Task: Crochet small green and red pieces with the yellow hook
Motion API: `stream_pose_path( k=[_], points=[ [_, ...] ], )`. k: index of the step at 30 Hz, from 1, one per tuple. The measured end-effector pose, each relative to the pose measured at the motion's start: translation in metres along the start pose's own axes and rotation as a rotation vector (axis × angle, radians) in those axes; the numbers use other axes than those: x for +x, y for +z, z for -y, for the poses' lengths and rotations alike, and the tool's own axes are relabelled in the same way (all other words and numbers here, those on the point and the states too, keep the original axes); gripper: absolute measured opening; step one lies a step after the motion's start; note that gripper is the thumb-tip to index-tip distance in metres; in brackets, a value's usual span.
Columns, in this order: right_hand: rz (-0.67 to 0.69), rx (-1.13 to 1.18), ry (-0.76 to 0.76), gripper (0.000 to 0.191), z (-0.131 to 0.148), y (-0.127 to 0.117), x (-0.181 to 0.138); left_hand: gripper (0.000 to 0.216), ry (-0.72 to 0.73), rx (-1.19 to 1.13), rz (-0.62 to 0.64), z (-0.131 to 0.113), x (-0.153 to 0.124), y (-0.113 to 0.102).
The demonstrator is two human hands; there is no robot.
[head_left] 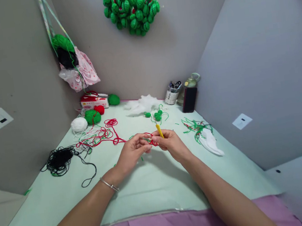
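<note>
Over the middle of the table my two hands meet around a small loop of red yarn (154, 142). My left hand (135, 148) pinches the red yarn, and a strand of it trails left from the fingers to a loose red tangle (111, 133). In my right hand (168, 142) is a crochet hook with a yellow handle (159, 130), its handle pointing up and away. The tip of the hook is at the red loop, partly hidden by the fingers. Small green crocheted balls (157, 116) lie just beyond my hands.
At left lie black yarn (59, 160), a white ball (79, 124) and a green ball (92, 116). White stuffing (145, 103) sits at the back, near a pen cup (171, 95) and a phone (189, 99). Green scraps (196, 126) lie right. Green crocheted pieces (132, 10) hang above.
</note>
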State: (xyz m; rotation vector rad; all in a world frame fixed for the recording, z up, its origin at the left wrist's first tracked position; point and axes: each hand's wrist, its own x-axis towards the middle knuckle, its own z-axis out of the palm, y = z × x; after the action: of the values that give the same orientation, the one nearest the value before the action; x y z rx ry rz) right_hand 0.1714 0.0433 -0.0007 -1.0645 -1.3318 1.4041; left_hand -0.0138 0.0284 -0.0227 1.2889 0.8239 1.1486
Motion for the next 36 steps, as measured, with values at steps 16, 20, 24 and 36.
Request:
stream_pose_path(
  k=[16,20,24,36],
  points=[
    [-0.170,-0.030,-0.144,0.027,0.005,0.022,-0.013,0.027,-0.047,-0.045,-0.092,-0.005,-0.005,0.007],
    [-0.190,0.006,-0.091,0.032,0.003,0.017,-0.009,0.028,-0.077,-0.050,-0.037,-0.009,-0.004,0.006],
    [-0.209,0.046,-0.071,0.037,0.002,0.014,-0.005,0.032,-0.119,-0.078,0.007,-0.012,-0.003,0.005],
    [-0.248,-0.063,-0.224,0.051,0.016,0.001,-0.011,0.032,-0.113,-0.132,-0.125,-0.013,-0.004,0.003]
  ],
)
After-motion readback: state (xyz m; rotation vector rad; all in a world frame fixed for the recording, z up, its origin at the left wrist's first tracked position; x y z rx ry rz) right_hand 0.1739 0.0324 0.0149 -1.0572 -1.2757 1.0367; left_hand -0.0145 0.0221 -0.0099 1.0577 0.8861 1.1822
